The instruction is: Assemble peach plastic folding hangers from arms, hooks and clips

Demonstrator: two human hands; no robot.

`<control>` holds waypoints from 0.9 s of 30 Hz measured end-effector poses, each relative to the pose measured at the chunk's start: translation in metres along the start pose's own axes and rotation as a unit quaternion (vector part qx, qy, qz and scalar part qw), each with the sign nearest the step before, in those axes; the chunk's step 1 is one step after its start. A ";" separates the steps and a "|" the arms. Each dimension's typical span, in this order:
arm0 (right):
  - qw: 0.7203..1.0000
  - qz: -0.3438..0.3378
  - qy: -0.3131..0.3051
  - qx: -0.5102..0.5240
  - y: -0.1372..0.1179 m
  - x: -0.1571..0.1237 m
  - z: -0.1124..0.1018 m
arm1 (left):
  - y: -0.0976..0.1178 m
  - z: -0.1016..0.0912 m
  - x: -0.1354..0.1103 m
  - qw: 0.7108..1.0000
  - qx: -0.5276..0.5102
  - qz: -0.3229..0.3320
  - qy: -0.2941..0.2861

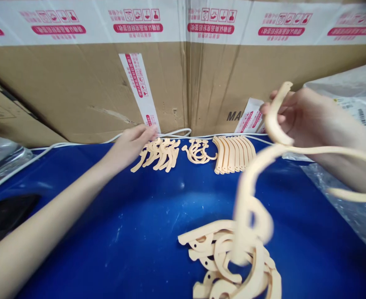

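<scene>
My right hand (310,112), at the right, has its fingers closed on a beige folding clothes hanger (245,195). The hanger's hook curves to the right across my wrist; one arm rises by the fingers and the other slants down, blurred, over a loose pile of beige hanger parts (214,228). My left hand (133,141) is stretched out at the back left, fingers extended over the edge of a row of short curved hanger arms (164,155). Whether its fingertips touch them I cannot tell. Beside that row lie several hanger hooks (198,151) and a neat row of longer hanger arms (234,154).
A blue table surface (108,232) lies below. Cardboard boxes (92,87) with printed tape wall off the back. A white cable (61,144) runs along their base. Clear plastic wrapping (341,203) lies at right, a dark object (8,216) at left.
</scene>
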State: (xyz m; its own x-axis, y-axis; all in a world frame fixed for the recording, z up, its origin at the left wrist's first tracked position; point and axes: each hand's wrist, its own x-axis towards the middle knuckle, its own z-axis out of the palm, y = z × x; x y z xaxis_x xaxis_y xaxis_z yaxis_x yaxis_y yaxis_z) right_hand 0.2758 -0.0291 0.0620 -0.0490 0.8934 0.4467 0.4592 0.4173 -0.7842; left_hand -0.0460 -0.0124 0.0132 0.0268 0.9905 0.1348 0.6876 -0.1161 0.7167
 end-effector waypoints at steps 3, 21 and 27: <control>0.965 0.123 0.000 0.230 -0.002 -0.005 0.013 | 0.036 0.022 -0.021 0.936 -0.256 -0.006 -0.240; 0.828 -0.310 -0.113 -0.453 0.021 -0.045 0.024 | 0.075 0.063 -0.056 0.705 -0.582 -0.184 -0.361; 0.933 -0.108 -0.233 -0.253 0.012 -0.032 0.022 | 0.073 0.058 -0.052 0.813 -0.443 -0.178 -0.332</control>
State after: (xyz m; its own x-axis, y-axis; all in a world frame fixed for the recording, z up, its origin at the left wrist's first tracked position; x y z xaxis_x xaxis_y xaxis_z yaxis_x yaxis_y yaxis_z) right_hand 0.2635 -0.0490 0.0288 -0.5142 0.8225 0.2430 0.7487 0.5687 -0.3407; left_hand 0.0453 -0.0678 0.0187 0.5283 0.7600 -0.3785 -0.0474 0.4715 0.8806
